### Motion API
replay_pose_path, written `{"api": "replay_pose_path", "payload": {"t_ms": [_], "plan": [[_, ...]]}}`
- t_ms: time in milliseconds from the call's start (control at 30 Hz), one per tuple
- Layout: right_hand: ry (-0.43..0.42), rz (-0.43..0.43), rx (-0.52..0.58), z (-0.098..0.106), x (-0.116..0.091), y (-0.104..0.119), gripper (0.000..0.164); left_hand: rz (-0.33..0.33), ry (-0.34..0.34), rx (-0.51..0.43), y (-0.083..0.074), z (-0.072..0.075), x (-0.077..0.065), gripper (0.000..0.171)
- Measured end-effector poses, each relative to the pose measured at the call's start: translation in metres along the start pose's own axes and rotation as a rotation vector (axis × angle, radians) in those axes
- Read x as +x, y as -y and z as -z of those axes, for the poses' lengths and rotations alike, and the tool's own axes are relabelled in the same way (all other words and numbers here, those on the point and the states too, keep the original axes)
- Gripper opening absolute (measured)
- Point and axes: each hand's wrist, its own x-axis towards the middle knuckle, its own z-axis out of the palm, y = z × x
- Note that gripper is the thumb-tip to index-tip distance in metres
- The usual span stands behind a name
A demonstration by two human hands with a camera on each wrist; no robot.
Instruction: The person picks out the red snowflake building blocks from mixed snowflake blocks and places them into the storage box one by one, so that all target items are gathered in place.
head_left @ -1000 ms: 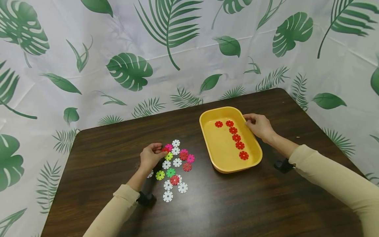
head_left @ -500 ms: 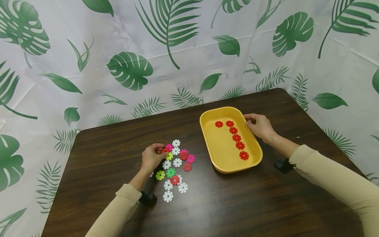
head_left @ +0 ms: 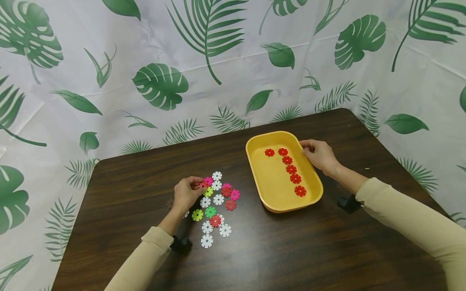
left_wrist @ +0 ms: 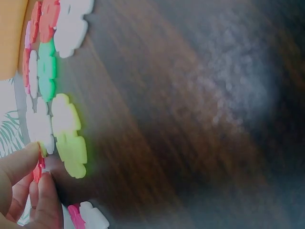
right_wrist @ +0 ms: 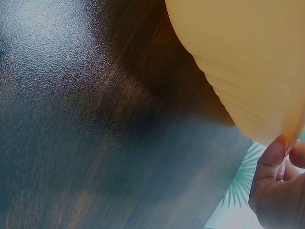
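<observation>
White discs (head_left: 218,196) and a green disc (head_left: 210,209) spread across the dark table (head_left: 276,250) before a leaf-print cloth (head_left: 225,48); a pink disc (head_left: 208,180) and a yellow disc (head_left: 208,191) crowd the red disc (head_left: 202,184) at the left hand (head_left: 186,196). Its thumb and fingertips are clamped on that red disc, set between them. The right hand (head_left: 319,155) pinches the edge of the tray (head_left: 271,182), where six more red discs (head_left: 291,167) lie.

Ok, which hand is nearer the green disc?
Left. The left hand is just left of the green disc; the right hand is farther right, holding the yellow tray.
</observation>
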Motion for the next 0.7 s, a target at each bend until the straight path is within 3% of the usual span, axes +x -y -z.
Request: {"api": "replay_pose_path", "payload": {"t_ms": [333,533,700], "plan": [[0.002,-0.003,0.004,0.001,0.0,0.002,0.035,0.01,0.013,-0.079,0.001,0.001,0.001,0.027],[0.003,-0.008,0.0,0.001,-0.001,0.003,0.035,0.099,0.044,-0.21,-0.003,0.003,0.004,0.028],[0.001,-0.007,-0.004,0.001,0.0,0.004,0.035,0.162,0.096,-0.372,-0.011,0.006,0.007,0.031]]}}
